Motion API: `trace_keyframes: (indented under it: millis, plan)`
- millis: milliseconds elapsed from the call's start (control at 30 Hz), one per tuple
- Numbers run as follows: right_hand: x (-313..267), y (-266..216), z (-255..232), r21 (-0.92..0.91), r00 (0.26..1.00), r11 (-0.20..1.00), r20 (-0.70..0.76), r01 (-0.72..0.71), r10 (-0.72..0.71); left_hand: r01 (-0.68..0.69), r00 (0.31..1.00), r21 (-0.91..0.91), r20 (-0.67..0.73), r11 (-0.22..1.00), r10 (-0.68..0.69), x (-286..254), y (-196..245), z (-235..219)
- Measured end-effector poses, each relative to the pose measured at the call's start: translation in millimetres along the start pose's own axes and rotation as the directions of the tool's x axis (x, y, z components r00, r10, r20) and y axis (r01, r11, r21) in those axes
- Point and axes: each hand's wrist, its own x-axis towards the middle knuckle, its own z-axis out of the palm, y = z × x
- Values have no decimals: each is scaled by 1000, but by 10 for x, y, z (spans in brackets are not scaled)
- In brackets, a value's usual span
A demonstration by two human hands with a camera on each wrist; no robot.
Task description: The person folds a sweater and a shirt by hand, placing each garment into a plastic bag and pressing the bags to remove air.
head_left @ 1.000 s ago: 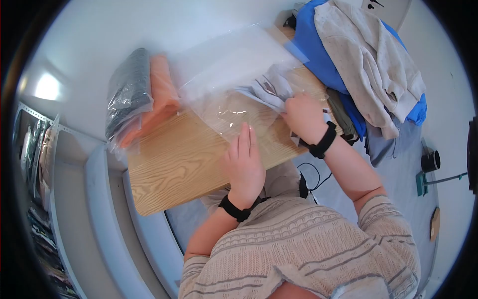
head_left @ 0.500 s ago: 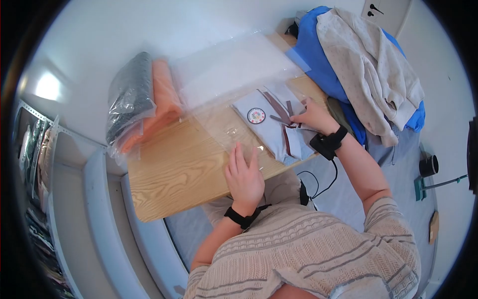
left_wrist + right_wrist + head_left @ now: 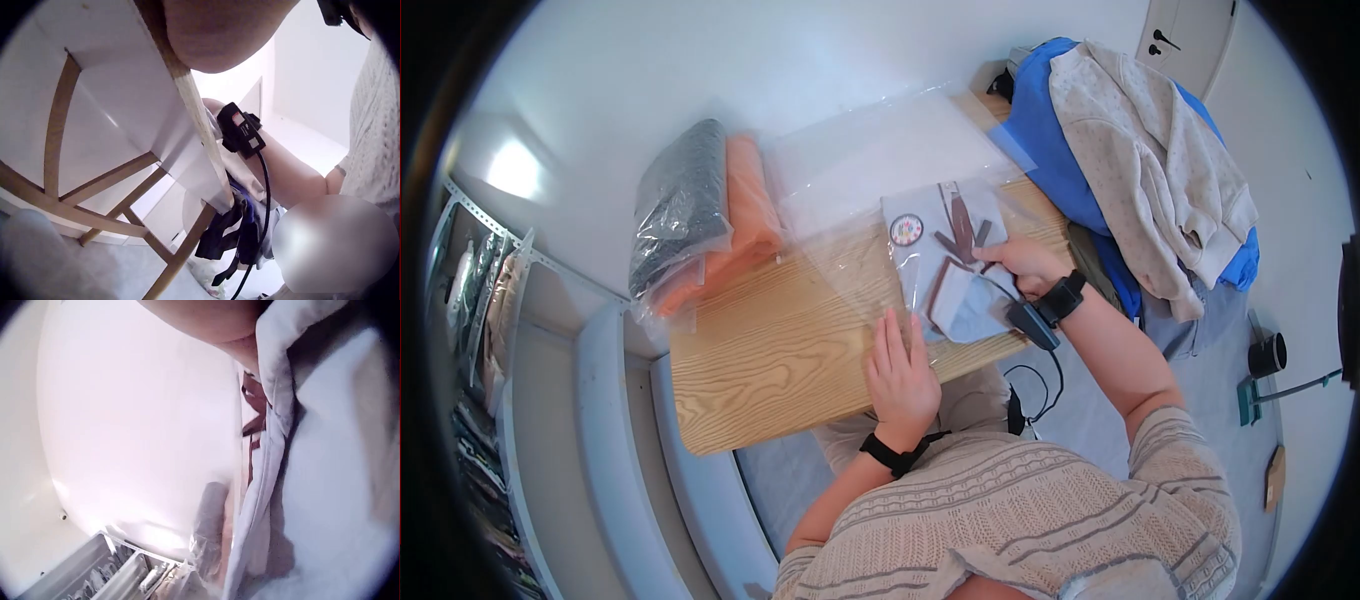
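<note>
A folded pale blue garment (image 3: 920, 265) with brown trim and a round patch (image 3: 907, 230) lies on the table beside the left hand. My right hand (image 3: 1028, 262) grips its right side near the brown strips (image 3: 962, 225). In the right wrist view, the edge of the pale fabric (image 3: 265, 462) runs down from that hand (image 3: 212, 322). My left hand (image 3: 903, 378) rests at the table's front edge, fingers straight, tips at the corner of a clear plastic bag (image 3: 830, 270). The left wrist view shows part of this hand (image 3: 225, 31) above the table edge.
A bagged dark bundle (image 3: 680, 205) and an orange one (image 3: 745, 215) sit at the table's left back. Clear plastic bags (image 3: 890, 145) lie along the back. Loose clothes (image 3: 1155, 170) are piled at right. Shelving (image 3: 600, 380) stands left. A black cable (image 3: 1055, 385) hangs from my right wrist.
The garment was bunched under my right hand; it now lies spread flatter, patch showing. My right hand moved slightly down along its right side. My left hand stays near the table's front edge.
</note>
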Motion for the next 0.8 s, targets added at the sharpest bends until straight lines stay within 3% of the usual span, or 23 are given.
trace_keyframes:
  millis: [67, 133, 167, 233, 300, 367, 400, 433, 500, 567, 667, 733, 767, 800]
  plan:
    - [42, 19, 118, 94, 999, 995, -28, 32, -30, -14, 1000, -2, -1, 1000, 14, 3, -10, 0]
    - [120, 57, 231, 311, 1000, 950, 4, -8, 8, -23, 1000, 0, -4, 1000, 23, 8, -8, 10]
    - [171, 87, 294, 307, 1000, 952, 7, -9, 7, -24, 999, 39, -22, 999, 25, 9, -8, 26]
    - [253, 162, 427, 346, 992, 933, -106, 98, -65, -20, 999, 81, -40, 997, 24, 7, -12, 44]
    - [333, 203, 563, 382, 986, 911, -112, 154, -120, -44, 999, 67, -17, 997, 45, 2, -28, 47]
    - [553, 340, 609, 593, 959, 766, -43, 249, -279, -45, 999, 48, -18, 998, 46, 0, -20, 38]
    - [621, 356, 586, 603, 970, 784, 69, 146, -234, -48, 999, 27, -19, 998, 49, 2, -17, 35]
    - [691, 383, 584, 601, 969, 785, 70, 148, -236, -48, 999, 27, -22, 998, 49, 4, -15, 33]
    - [722, 311, 728, 697, 921, 717, 290, -18, -258, -46, 999, 50, -7, 998, 46, 8, -16, 35]
    - [752, 298, 782, 653, 926, 757, 302, -28, -227, -34, 999, 33, -17, 999, 35, 3, -12, 49]
    - [940, 343, 834, 712, 881, 697, 380, -84, -282, -57, 997, 26, -52, 998, 59, -15, -39, 62]
    - [1074, 376, 921, 870, 871, 493, 253, -14, -421, -88, 992, 43, -85, 995, 91, -14, -49, 60]
    - [1171, 382, 931, 868, 867, 496, 258, -14, -427, -93, 991, 34, -95, 995, 96, -14, -47, 54]
    - [1256, 385, 946, 818, 874, 575, 292, -18, -388, -98, 990, 26, -103, 995, 101, -17, -45, 47]
